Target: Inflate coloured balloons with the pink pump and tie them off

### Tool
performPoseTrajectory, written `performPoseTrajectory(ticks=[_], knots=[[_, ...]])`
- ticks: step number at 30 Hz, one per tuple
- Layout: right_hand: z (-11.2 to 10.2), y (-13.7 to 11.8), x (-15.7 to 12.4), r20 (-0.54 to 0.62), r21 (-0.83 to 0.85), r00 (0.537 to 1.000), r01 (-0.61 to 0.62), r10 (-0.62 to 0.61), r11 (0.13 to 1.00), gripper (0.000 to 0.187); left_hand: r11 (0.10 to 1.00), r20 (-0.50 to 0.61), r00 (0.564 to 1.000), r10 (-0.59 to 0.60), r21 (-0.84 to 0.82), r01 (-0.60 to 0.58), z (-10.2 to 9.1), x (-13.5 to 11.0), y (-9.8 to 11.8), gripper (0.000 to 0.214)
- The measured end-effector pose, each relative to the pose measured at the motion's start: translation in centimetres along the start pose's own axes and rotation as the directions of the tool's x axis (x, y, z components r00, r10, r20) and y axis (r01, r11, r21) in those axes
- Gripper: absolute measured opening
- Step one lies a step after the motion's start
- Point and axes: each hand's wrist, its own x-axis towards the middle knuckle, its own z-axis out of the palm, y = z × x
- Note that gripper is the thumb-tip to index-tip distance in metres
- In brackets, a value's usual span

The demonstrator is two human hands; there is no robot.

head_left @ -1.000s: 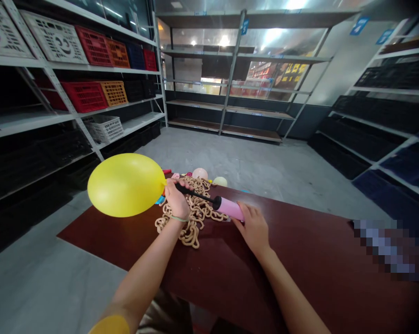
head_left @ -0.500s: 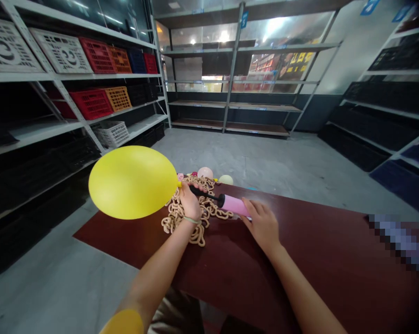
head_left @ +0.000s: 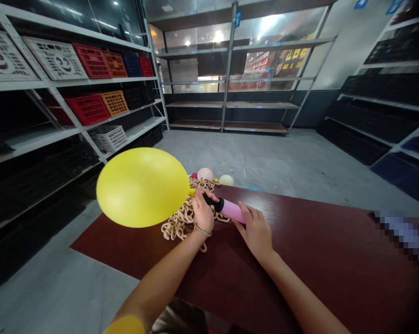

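Observation:
A round yellow balloon hangs out to the left of my left hand, which pinches its neck onto the black nozzle of a pink hand pump. My right hand wraps against the pump's pink barrel. Both hands are over a dark red table. Beneath them lies a heap of tan linked chain, partly hidden by my left hand. Beyond it sit a small pale pink balloon and a pale yellow balloon.
White metal shelving on the left holds red, orange, blue and white crates. Wooden shelves stand at the back, and black crates fill the right-hand racks. A pixelated patch covers the table's right end. Grey floor surrounds the table.
The yellow balloon looks larger than a second ago. My hands and the pump sit further right in the view, and the whole scene has shifted slightly as my head moved.

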Motion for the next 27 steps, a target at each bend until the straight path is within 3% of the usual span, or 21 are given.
performPoseTrajectory(ticks=[9, 14, 20, 23, 27], knots=[[0.2, 0.1, 0.1, 0.044, 0.003, 0.999, -0.028, 0.028, 1.0, 0.052, 0.998, 0.001, 0.998, -0.058, 0.035, 0.057, 0.1, 1.4, 1.0, 0.035], [-0.1, 0.1, 0.2, 0.014, 0.053, 0.998, -0.058, 0.057, 0.997, 0.05, 1.0, 0.05, 0.999, 0.01, -0.014, -0.009, 0.2, 2.9, 2.1, 0.032], [-0.2, 0.4, 0.3, 0.01, 0.085, 0.994, -0.109, 0.108, 0.99, 0.049, 0.99, -0.019, 0.991, 0.129, 0.053, -0.128, -2.2, 7.7, 5.3, 0.028], [-0.2, 0.2, 0.3, 0.047, 0.066, 0.996, -0.084, 0.081, 0.994, 0.047, 0.985, 0.011, 0.993, 0.116, 0.126, -0.117, -3.4, 9.2, 6.5, 0.028], [-0.4, -0.2, 0.2, 0.083, 0.062, 0.996, 0.008, -0.013, 0.998, 0.047, 0.97, 0.057, 0.998, 0.041, 0.238, -0.054, -5.1, 9.7, 6.1, 0.031]])
